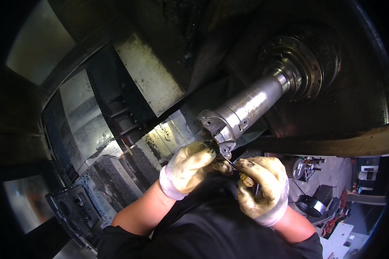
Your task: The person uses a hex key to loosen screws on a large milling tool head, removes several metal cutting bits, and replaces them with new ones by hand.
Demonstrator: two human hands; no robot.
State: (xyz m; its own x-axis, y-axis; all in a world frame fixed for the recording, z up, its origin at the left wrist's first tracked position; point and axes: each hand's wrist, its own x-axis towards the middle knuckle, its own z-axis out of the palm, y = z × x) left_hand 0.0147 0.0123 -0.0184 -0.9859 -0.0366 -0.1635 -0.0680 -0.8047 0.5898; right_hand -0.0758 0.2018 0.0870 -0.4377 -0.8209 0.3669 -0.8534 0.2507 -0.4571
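Note:
A steel milling cutter (218, 129), on the end of a thick bright shaft (257, 99), points down toward me at the middle of the view. My left hand (186, 168), in a stained cream work glove, has its fingers bent and closed at the cutter's lower edge; what lies under the fingertips is hidden. In my right hand (266, 190), gloved alike, is a small screwdriver (247, 180) with a yellow ribbed handle. Its thin dark blade runs up to the cutter's lower edge, close to my left fingertips. Where the tip sits cannot be made out.
A round bolted flange (309, 69) carries the shaft at the upper right. Metal cover panels (149, 73) and chip-strewn ledges (112, 181) lie to the left. A dark control box (75, 211) stands lower left. Workshop floor with a black wheel-like drum (311, 206) shows lower right.

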